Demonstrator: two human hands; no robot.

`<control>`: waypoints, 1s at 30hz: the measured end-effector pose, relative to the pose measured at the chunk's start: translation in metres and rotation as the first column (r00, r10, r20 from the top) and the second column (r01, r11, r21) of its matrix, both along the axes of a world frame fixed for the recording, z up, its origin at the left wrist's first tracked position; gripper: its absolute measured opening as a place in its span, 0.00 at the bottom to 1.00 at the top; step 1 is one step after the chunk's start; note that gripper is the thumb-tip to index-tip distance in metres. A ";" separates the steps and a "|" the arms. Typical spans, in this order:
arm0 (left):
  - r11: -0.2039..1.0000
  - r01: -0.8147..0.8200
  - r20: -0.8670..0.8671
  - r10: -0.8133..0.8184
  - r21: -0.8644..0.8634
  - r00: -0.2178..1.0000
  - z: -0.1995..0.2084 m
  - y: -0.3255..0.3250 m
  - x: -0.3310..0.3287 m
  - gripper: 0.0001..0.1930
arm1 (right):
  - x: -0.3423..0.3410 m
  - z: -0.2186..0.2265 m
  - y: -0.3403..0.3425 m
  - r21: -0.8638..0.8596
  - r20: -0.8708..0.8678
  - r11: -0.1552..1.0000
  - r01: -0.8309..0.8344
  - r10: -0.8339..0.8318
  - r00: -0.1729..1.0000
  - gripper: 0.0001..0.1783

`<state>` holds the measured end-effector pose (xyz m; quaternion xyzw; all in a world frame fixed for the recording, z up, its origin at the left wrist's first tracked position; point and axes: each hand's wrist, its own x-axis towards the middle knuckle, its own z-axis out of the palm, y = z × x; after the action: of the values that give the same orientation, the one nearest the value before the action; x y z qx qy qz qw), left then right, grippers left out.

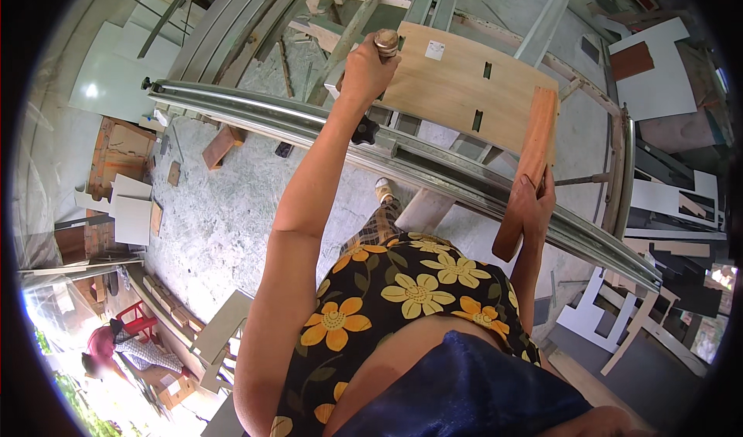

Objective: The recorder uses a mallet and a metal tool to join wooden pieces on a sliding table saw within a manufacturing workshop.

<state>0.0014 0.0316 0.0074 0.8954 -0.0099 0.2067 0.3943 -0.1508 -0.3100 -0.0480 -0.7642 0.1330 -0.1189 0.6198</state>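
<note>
Right hand: down at the near end of the wooden bar, the right hand has its thumb over the face and its fingers wrapped along the side, a closed grip.
Wooden bar: here's the reddish wooden bar, lying over the board's right end and overhanging its near edge; best, I'd say, to press it flat so it can't twist.
Rail: the metal rail runs along the board's near edge, a black knob beside it; fingertips should stay clear of that gap.
Board: and there's the pale board, two slots showing, sticker toward its far left corner; even pressure at both ends should hold it square.
Left hand: up at the board's left edge, the left hand is closed round a stubby wooden handle; a firm, relaxed wrist would help.
Frame: beyond, the worn frame.
</note>
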 end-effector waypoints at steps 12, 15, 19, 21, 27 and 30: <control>0.999 0.038 0.062 -0.036 -0.034 0.997 -0.009 0.002 -0.015 0.23 | 0.061 0.094 0.084 -0.045 0.236 0.911 -0.410 0.409 0.882 0.34; 0.994 0.095 0.087 -0.090 -0.057 0.992 -0.010 0.006 -0.013 0.22 | 0.077 0.111 0.119 -0.111 0.340 0.844 -0.525 0.528 0.778 0.36; 0.997 0.081 0.034 -0.081 0.007 0.996 -0.011 0.006 -0.008 0.20 | 0.100 0.102 0.149 -0.422 0.230 0.763 -0.490 0.613 0.756 0.41; 0.996 0.051 0.023 -0.052 0.067 0.998 -0.010 0.005 -0.009 0.19 | 0.101 0.098 0.152 -0.439 0.137 0.741 -0.508 0.614 0.778 0.42; 0.992 0.124 0.101 -0.123 0.000 0.987 -0.013 0.007 -0.016 0.16 | 0.094 0.100 0.153 -0.313 0.213 0.786 -0.534 0.606 0.767 0.42; 0.992 0.069 0.125 -0.082 0.103 0.989 -0.014 0.006 -0.017 0.16 | 0.094 0.093 0.149 -0.258 0.194 0.784 -0.565 0.615 0.765 0.42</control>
<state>-0.0152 0.0376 -0.0063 0.8974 -0.0797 0.2483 0.3558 -0.0570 -0.1606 0.0454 -0.7975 -0.2113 -0.0310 0.5643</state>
